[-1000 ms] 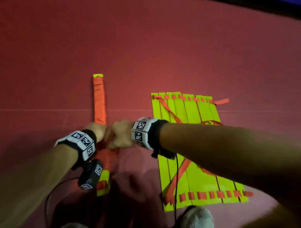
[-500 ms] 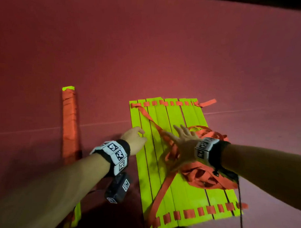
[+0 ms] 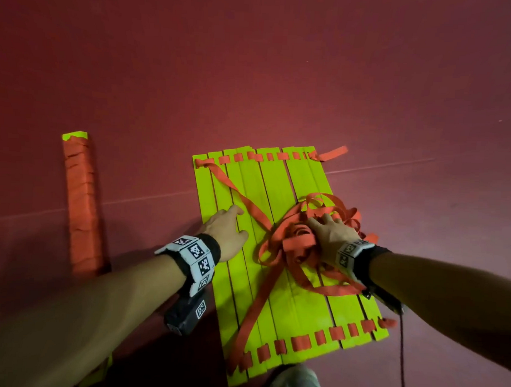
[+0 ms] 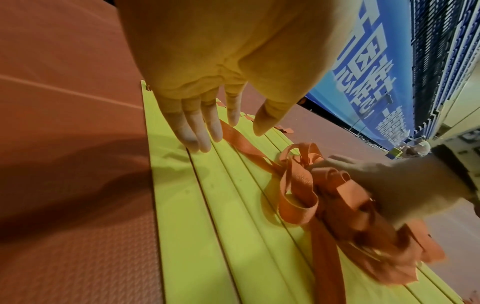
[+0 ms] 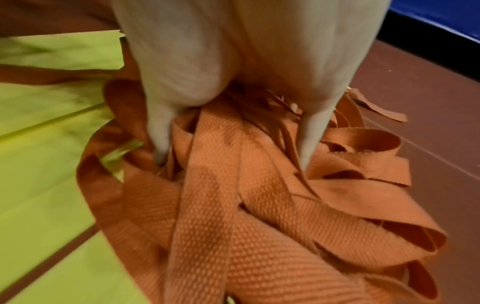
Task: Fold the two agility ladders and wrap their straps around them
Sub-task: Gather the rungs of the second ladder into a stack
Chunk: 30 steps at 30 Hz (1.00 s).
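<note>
1. Centrally, the unfolded agility ladder (image 3: 275, 252) is lying flat on the red floor (image 3: 252, 77), its yellow-green rungs (image 3: 305, 305) sitting side by side and joined at both ends by short orange strap segments.
2. Its loose orange strap (image 3: 293, 246) is lying in a tangled heap on the right part of the rungs, with one length running diagonally to the far left corner.
3. Over the left rungs, the left hand (image 3: 225, 231) is reaching palm down, fingers (image 4: 197, 127) straight and slightly spread, holding nothing; the fingertips are touching the rung surface just beside the diagonal strap.
4. On the heap, the right hand (image 3: 332, 233) is pressing down, with fingers (image 5: 161, 135) digging into the strap loops; a firm grasp cannot be confirmed.
5. Well apart, at left, the folded ladder bundle (image 3: 81, 204) is lying wrapped in orange strap, one yellow-green tip showing.
</note>
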{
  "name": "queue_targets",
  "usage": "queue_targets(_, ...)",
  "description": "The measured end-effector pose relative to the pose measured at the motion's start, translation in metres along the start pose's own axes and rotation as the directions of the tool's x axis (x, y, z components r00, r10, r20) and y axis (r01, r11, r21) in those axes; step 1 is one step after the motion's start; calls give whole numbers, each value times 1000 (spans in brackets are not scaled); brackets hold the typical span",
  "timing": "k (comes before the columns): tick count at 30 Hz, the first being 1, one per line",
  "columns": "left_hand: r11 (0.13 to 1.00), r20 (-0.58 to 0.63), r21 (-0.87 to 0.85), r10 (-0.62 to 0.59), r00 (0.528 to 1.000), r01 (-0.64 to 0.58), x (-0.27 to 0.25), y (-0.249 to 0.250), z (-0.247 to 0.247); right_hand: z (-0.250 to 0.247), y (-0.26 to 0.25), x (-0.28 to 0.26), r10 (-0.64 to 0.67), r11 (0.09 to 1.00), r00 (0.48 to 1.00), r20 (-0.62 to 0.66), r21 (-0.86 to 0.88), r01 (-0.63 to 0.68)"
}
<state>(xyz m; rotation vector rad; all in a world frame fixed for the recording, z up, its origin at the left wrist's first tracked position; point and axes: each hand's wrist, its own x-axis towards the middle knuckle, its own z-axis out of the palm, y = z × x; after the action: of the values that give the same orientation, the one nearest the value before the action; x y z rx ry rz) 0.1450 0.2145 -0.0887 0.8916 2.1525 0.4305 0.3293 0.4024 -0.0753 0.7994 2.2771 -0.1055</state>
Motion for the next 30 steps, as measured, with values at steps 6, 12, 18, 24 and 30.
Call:
queue_targets(6, 990, -147, -139, 5, 989, -26, -11, 0, -19, -38, -50, 6, -81, 929, 988, -135, 348, 124)
queue_targets(12, 968, -406, -251, -100, 908, -5, -22, -26, -76, -93, -172, -18, -361, 867, 906, -223, 276, 414)
queue_targets(18, 934, -490, -352, -244, 837, 66, -52, -80, -127, -118, -260, -33, -519, 787, 828, -213, 259, 560)
queue_targets(24, 973, -586, -173, -227, 778, 153, -71, -117, -130, -112, -271, -1, -532, 785, 824, -194, 252, 566)
queue_targets(30, 996, -498, 91, 26, 867, 22, -66, -95, -86, -88, -158, 45, -122, 922, 971, -207, 339, 188)
